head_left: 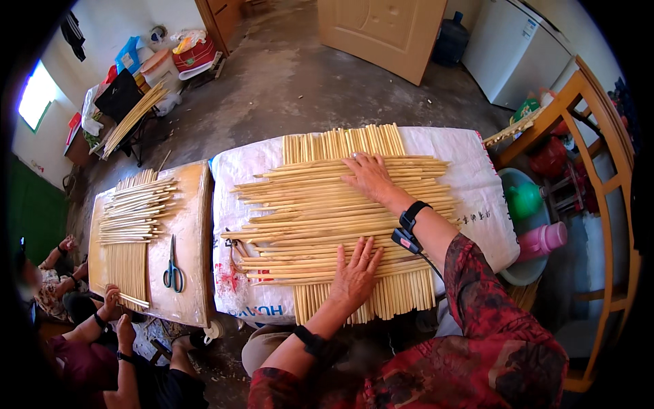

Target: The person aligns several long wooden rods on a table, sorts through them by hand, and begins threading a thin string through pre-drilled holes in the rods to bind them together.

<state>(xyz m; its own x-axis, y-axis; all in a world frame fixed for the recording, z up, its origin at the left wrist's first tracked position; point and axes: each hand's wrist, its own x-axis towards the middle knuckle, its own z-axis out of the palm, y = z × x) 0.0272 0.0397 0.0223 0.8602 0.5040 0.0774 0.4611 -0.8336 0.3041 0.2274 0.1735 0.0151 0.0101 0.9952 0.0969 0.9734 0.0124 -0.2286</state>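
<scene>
Long pale reed-like stalks (306,217) lie crosswise in a wide layer, their ends uneven on the left. Beneath them runs a layer of stalks (402,293) pointing toward and away from me, showing at the near and far sides. My left hand (355,273) rests with fingers spread on the near crosswise stalks. Farther off, my right hand (368,175) lies flat on the upper stalks, fingers stretched out. Neither hand grips anything. A white woven sheet (463,170) covers the table under the stalks. Something dark and thin (235,249) lies by their left ends.
On a second table (194,225) to the left lie scissors (173,269) and a smaller crossed layer of stalks (136,211). A co-worker's hand (112,298) holds stalks there. At right stand a basin (528,266), a pink bottle (543,240) and a wooden frame (599,157).
</scene>
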